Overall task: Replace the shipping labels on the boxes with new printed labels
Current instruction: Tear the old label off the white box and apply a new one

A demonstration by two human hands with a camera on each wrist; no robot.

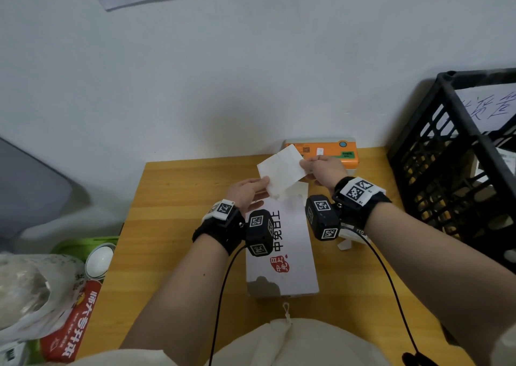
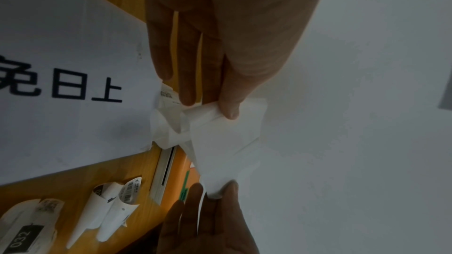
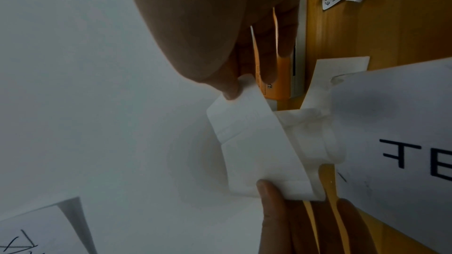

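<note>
I hold a blank-looking white label (image 1: 282,170) in the air between both hands, above the far end of a white box (image 1: 282,256) printed with black characters. My left hand (image 1: 264,185) pinches the label's near left corner, thumb on top (image 2: 229,107). My right hand (image 1: 304,166) pinches the far right corner (image 3: 229,88). The label (image 3: 252,142) bows, and a second white layer (image 3: 308,138) curls under it by the box's end; whether that is its backing I cannot tell. The orange label printer (image 1: 326,152) stands by the wall just behind my hands.
Curled old labels (image 2: 110,210) lie on the wooden table (image 1: 173,226) right of the box. A black crate (image 1: 460,156) fills the right side. A plastic bag (image 1: 25,295) and a red pack (image 1: 75,323) sit off the table's left edge.
</note>
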